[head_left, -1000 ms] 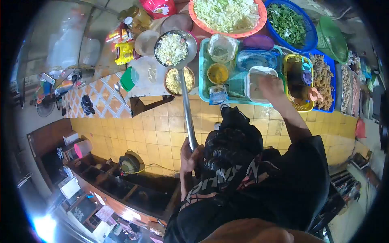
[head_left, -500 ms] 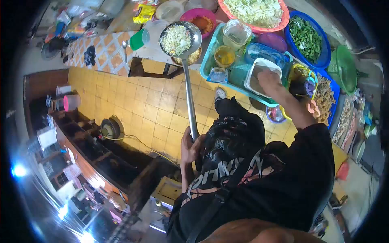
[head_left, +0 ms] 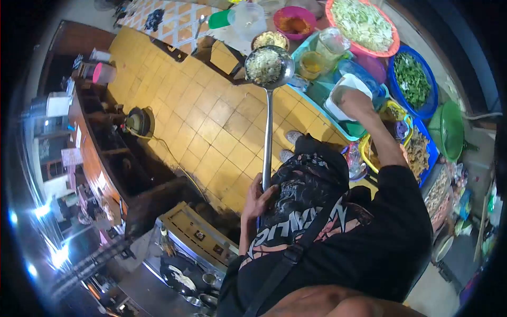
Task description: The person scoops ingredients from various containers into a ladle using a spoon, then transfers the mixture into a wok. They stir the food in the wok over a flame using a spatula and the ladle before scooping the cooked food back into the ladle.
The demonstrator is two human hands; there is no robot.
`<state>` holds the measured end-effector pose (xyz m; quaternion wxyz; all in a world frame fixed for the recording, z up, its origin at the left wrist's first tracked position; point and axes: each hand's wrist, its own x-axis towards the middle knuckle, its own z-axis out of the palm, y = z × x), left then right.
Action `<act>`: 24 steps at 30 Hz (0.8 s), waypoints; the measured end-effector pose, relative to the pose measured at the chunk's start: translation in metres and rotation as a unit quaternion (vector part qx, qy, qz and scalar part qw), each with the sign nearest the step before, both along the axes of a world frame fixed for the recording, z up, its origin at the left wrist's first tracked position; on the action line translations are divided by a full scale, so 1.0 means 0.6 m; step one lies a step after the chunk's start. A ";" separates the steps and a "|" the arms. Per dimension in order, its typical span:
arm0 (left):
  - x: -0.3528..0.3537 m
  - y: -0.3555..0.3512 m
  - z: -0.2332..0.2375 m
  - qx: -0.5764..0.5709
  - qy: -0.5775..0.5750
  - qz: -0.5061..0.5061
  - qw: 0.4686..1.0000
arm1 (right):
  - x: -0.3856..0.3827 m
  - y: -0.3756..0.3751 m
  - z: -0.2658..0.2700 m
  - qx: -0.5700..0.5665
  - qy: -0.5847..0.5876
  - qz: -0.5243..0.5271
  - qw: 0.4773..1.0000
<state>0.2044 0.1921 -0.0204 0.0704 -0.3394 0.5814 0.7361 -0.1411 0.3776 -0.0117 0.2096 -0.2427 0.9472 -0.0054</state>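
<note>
My left hand (head_left: 257, 199) is closed round the handle of a long metal ladle (head_left: 269, 127). The ladle's bowl holds chopped, pale green and white food. My right hand (head_left: 355, 104) reaches into a white square container (head_left: 339, 113); its fingertips are hidden inside, so what they hold cannot be made out. That container stands in a turquoise tray (head_left: 322, 112), beside a blue see-through container (head_left: 359, 71) and a cup of yellow liquid (head_left: 311, 63).
Around the tray are a pink bowl of red sauce (head_left: 294, 24), a basin of shredded cabbage (head_left: 364, 26), a blue basin of greens (head_left: 413, 82) and a green strainer (head_left: 447, 131). A stove (head_left: 196, 232) stands at the lower left.
The view has turned, bringing the stove into sight. The ladle's bowl has moved off the tabletop to over the floor near the tray. My right hand is still in the white container.
</note>
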 end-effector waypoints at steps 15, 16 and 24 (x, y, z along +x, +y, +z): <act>-0.089 -0.008 0.006 -0.025 0.033 -0.067 0.997 | -0.018 0.125 0.004 -0.215 -0.049 0.009 0.975; -0.093 -0.010 0.007 -0.026 0.031 -0.071 0.997 | -0.018 0.127 0.004 -0.218 -0.056 0.006 0.974; -0.109 -0.021 0.019 -0.019 0.028 -0.113 0.993 | -0.023 0.137 0.008 -0.232 -0.055 -0.024 0.971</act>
